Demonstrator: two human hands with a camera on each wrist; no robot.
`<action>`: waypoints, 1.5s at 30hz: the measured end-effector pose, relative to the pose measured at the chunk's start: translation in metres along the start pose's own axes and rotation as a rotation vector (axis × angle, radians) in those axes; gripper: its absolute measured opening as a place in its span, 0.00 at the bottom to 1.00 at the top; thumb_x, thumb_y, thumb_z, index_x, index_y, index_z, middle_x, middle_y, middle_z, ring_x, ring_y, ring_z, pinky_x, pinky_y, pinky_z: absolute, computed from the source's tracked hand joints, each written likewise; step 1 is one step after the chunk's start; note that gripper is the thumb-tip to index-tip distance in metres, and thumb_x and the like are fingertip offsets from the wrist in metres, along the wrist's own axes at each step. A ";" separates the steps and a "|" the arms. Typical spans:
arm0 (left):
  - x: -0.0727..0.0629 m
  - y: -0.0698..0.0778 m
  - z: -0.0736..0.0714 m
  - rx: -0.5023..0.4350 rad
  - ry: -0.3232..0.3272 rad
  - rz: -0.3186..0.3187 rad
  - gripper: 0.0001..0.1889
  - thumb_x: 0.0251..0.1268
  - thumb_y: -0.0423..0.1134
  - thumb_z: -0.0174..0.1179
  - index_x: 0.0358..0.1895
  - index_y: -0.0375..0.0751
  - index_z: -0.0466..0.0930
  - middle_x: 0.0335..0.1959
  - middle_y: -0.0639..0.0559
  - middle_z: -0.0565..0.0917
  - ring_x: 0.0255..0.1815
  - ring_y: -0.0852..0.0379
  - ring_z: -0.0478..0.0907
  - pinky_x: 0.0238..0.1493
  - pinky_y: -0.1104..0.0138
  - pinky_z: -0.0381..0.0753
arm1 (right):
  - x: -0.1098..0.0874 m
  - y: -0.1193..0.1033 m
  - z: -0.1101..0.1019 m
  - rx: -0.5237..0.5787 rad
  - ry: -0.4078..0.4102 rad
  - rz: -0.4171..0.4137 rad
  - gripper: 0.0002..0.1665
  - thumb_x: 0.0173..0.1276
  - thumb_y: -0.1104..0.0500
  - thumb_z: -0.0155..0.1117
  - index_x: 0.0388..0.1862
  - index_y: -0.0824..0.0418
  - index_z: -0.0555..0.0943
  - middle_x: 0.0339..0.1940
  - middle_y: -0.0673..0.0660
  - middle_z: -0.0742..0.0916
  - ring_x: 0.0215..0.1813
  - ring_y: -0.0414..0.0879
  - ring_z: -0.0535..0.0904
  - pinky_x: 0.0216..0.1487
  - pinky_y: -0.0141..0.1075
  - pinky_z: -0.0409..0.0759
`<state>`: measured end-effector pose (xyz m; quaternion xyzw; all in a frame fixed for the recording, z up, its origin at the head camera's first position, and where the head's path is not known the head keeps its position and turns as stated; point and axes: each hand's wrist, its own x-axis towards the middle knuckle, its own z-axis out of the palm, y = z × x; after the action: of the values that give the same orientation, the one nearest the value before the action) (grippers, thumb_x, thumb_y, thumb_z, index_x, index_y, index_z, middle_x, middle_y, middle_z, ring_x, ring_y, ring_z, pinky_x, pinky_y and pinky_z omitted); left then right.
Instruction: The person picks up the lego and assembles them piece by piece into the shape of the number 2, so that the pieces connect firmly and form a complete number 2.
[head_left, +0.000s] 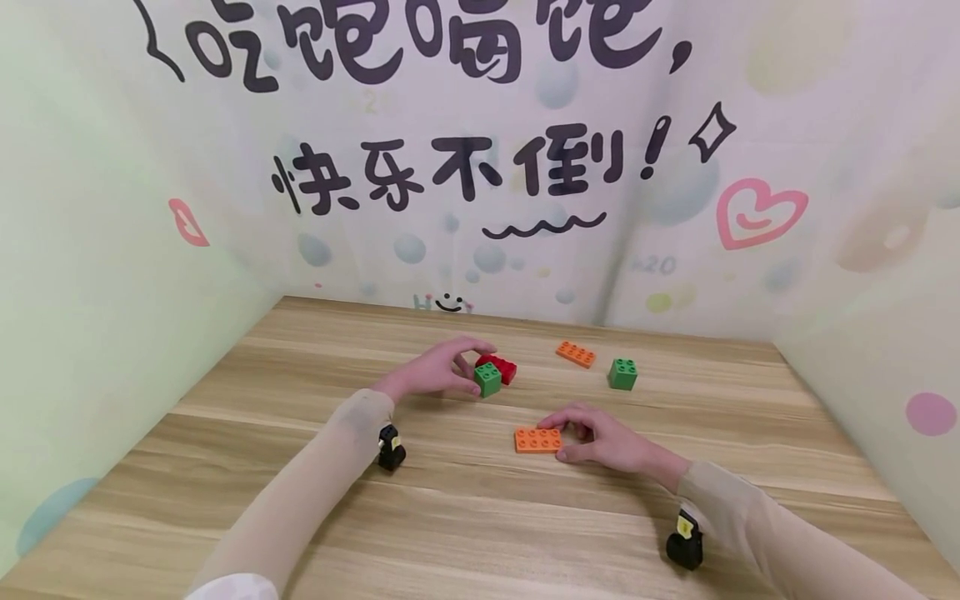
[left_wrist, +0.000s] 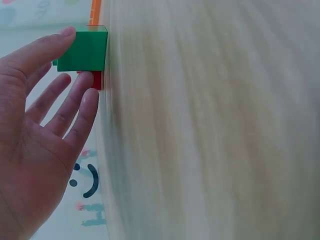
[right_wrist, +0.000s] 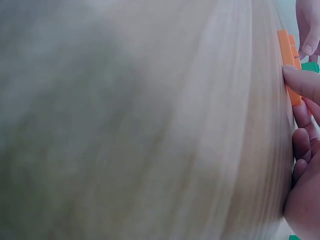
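My left hand [head_left: 437, 372] reaches around the left side of a green square building brick [head_left: 487, 381], thumb tip right at its edge and the other fingers spread and relaxed. Directly behind that brick lies a red building brick [head_left: 507, 370], partly hidden, with the left index fingertip close over it. In the left wrist view the green brick [left_wrist: 82, 51] overlaps the red one [left_wrist: 97, 81]. Nearer to me, my right hand [head_left: 603, 442] pinches the right end of an orange rectangular brick [head_left: 537, 440] between thumb and fingers. This brick lies studs up, low at the tabletop.
Toward the back of the wooden table [head_left: 450, 533] lies a second orange brick [head_left: 576, 354]. A second green brick [head_left: 623, 374] stands to its right. Printed cloth [head_left: 375, 250] hangs behind the table. Each wrist carries a small black camera.
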<state>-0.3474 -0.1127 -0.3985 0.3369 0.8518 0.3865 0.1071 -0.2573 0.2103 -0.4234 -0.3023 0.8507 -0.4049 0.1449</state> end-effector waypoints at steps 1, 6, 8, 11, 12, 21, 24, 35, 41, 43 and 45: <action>0.000 0.000 0.000 -0.010 -0.002 0.000 0.37 0.58 0.36 0.71 0.72 0.49 0.66 0.71 0.48 0.70 0.49 0.56 0.82 0.57 0.60 0.80 | 0.000 0.000 0.000 -0.002 0.002 -0.002 0.25 0.66 0.55 0.69 0.62 0.50 0.79 0.46 0.55 0.79 0.39 0.45 0.66 0.38 0.32 0.64; 0.002 0.000 0.001 -0.031 -0.010 0.004 0.35 0.58 0.33 0.70 0.70 0.47 0.69 0.70 0.47 0.71 0.48 0.54 0.82 0.58 0.60 0.80 | -0.001 -0.001 0.001 -0.011 0.012 -0.013 0.25 0.65 0.55 0.70 0.61 0.51 0.79 0.45 0.56 0.79 0.39 0.45 0.66 0.37 0.32 0.64; 0.002 0.001 0.002 -0.034 -0.011 0.003 0.33 0.59 0.33 0.70 0.68 0.46 0.71 0.69 0.47 0.72 0.48 0.54 0.81 0.58 0.59 0.80 | -0.001 -0.001 0.001 -0.010 0.015 -0.017 0.25 0.65 0.55 0.70 0.61 0.51 0.79 0.44 0.56 0.78 0.39 0.45 0.66 0.37 0.32 0.64; 0.002 0.001 0.003 -0.024 -0.011 0.000 0.29 0.60 0.33 0.69 0.66 0.45 0.74 0.66 0.48 0.73 0.48 0.55 0.82 0.59 0.59 0.79 | -0.001 -0.001 0.001 -0.009 0.015 -0.018 0.25 0.65 0.55 0.70 0.61 0.51 0.79 0.45 0.56 0.79 0.39 0.45 0.66 0.37 0.32 0.64; 0.002 0.001 0.003 -0.022 -0.011 0.000 0.28 0.60 0.33 0.69 0.65 0.45 0.74 0.65 0.47 0.74 0.48 0.55 0.82 0.60 0.58 0.79 | -0.001 0.000 0.001 -0.008 0.015 -0.017 0.25 0.65 0.55 0.70 0.61 0.51 0.79 0.46 0.56 0.79 0.39 0.45 0.66 0.38 0.32 0.64; 0.000 0.004 0.005 -0.035 -0.007 -0.019 0.21 0.61 0.32 0.67 0.58 0.41 0.78 0.55 0.44 0.80 0.46 0.55 0.81 0.57 0.60 0.80 | -0.001 0.002 0.001 -0.010 0.022 0.003 0.24 0.64 0.53 0.71 0.59 0.50 0.80 0.46 0.55 0.80 0.40 0.45 0.66 0.38 0.32 0.64; -0.001 0.005 0.005 -0.054 -0.005 -0.038 0.19 0.61 0.31 0.67 0.56 0.40 0.78 0.55 0.43 0.80 0.46 0.55 0.81 0.53 0.63 0.80 | -0.001 0.000 0.001 -0.006 0.027 0.009 0.24 0.63 0.53 0.72 0.59 0.50 0.81 0.43 0.56 0.79 0.39 0.44 0.66 0.37 0.32 0.64; -0.003 0.006 0.005 -0.104 -0.025 -0.060 0.17 0.62 0.29 0.65 0.54 0.40 0.78 0.57 0.41 0.80 0.50 0.51 0.81 0.51 0.63 0.82 | -0.001 0.002 0.003 -0.028 0.052 0.009 0.23 0.62 0.52 0.73 0.57 0.49 0.82 0.41 0.54 0.79 0.36 0.41 0.66 0.35 0.31 0.64; -0.006 0.007 0.005 -0.122 -0.034 -0.064 0.17 0.62 0.29 0.65 0.54 0.38 0.77 0.56 0.40 0.81 0.51 0.50 0.82 0.52 0.64 0.83 | -0.001 0.003 0.004 -0.020 0.053 -0.013 0.23 0.63 0.52 0.72 0.58 0.49 0.82 0.39 0.54 0.78 0.35 0.40 0.66 0.34 0.31 0.63; -0.007 0.007 0.004 -0.116 -0.033 -0.065 0.18 0.61 0.29 0.65 0.54 0.38 0.77 0.55 0.40 0.81 0.51 0.50 0.82 0.52 0.64 0.83 | -0.001 0.003 0.004 -0.019 0.056 -0.012 0.23 0.63 0.52 0.72 0.58 0.49 0.82 0.39 0.54 0.78 0.35 0.40 0.66 0.34 0.31 0.64; -0.008 0.007 0.004 -0.109 -0.029 -0.064 0.18 0.61 0.29 0.66 0.54 0.38 0.77 0.55 0.40 0.81 0.50 0.50 0.82 0.51 0.64 0.82 | 0.000 0.002 0.004 -0.020 0.059 -0.009 0.23 0.63 0.52 0.72 0.58 0.49 0.82 0.39 0.54 0.78 0.35 0.40 0.66 0.34 0.31 0.64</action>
<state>-0.3359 -0.1122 -0.3965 0.3086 0.8383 0.4238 0.1498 -0.2562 0.2093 -0.4276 -0.2954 0.8572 -0.4058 0.1151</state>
